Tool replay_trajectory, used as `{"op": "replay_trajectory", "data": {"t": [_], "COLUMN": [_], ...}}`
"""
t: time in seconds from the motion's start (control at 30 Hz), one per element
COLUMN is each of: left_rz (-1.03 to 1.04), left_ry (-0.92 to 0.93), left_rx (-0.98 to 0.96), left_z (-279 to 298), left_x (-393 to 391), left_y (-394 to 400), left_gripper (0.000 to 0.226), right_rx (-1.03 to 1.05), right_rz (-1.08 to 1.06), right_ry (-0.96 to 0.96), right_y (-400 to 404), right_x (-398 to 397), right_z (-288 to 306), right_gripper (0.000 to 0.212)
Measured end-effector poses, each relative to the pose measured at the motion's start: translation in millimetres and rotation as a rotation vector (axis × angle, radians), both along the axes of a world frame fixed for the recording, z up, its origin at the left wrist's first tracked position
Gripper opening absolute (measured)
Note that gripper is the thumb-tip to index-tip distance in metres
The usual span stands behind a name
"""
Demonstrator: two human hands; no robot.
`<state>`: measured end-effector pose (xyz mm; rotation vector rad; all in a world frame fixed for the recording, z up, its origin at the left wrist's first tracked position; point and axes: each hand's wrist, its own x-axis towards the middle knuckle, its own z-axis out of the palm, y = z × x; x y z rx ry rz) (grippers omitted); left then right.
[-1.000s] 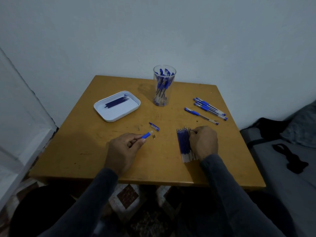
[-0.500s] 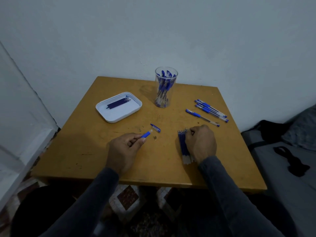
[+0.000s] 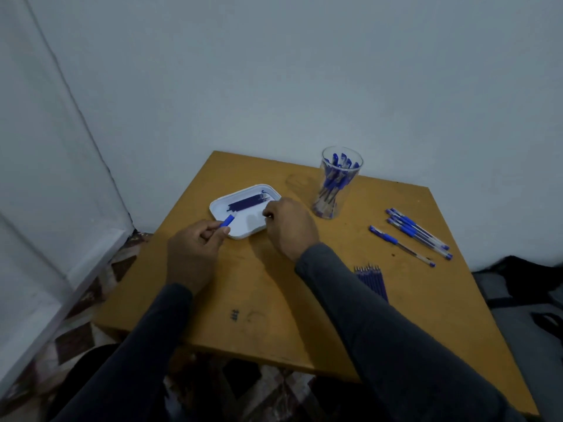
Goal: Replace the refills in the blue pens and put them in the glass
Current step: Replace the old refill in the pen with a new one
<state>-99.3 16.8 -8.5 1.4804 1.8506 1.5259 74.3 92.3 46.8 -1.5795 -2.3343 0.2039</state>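
Left hand [image 3: 195, 248] pinches blue pen barrel [image 3: 227, 221] over white tray [image 3: 243, 231] edge. Right hand [image 3: 289, 226] curled at tray rim, contents hidden. Glass [image 3: 336, 184] beyond right hand, packed with blue-capped pens.

Left hand [image 3: 195, 248] with fingers curled in a pinching grip; right hand [image 3: 289, 226] knuckles-up, fingers bent, both arms outstretched.

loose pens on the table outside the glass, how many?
4, all right of the glass: three bunched together, one apart just nearer the person. The left hand holds a separate blue pen piece.
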Motion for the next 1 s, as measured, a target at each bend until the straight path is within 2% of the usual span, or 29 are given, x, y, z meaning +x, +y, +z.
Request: {"op": "replay_trajectory", "data": {"t": [0.17, 0.33, 0.43, 0.53, 0.7, 0.87, 1.0], "left_rz": [0.067, 0.072, 0.057, 0.059, 0.072, 0.087, 0.082], "left_ry": [0.031, 0.048, 0.064, 0.069, 0.086, 0.08, 0.07], "left_rx": [-0.09, -0.064, -0.048, -0.045, -0.065, -0.075, -0.059], "left_z": [-3.5, -9.5, -9.0, -9.1, -15.6, -14.9, -12.8], "left_x": [-35.1, -48.7, -48.2, -49.2, -49.9, -48.7, -46.1], "left_y": [8.9, 8.3, 9.7, 11.0, 14.7, 14.0, 12.7], "left_gripper": [0.023, 0.013, 0.021, 0.028, 0.017, 0.017, 0.014], "right_rx": [-0.005, -0.025, -0.036, -0.028, -0.056, -0.015, 0.026], "right_rz": [0.072, 0.22, 0.253, 0.255, 0.298, 0.342, 0.32], "right_ry": [-0.076, -0.224, -0.264, -0.246, -0.248, -0.314, -0.261], "right_y": [35.6, 59.1, 65.7, 69.4, 72.9, 71.5, 58.7], "right_x": [-44.9, -67.5, -73.9, -75.0, -74.3, -69.7, -60.7], "right_z": [-0.2, -5.4, -15.4, -21.8, -18.5, -17.7, -5.4], "right_gripper": [0.028, 0.026, 0.023, 0.02, 0.019, 0.021, 0.023]}}
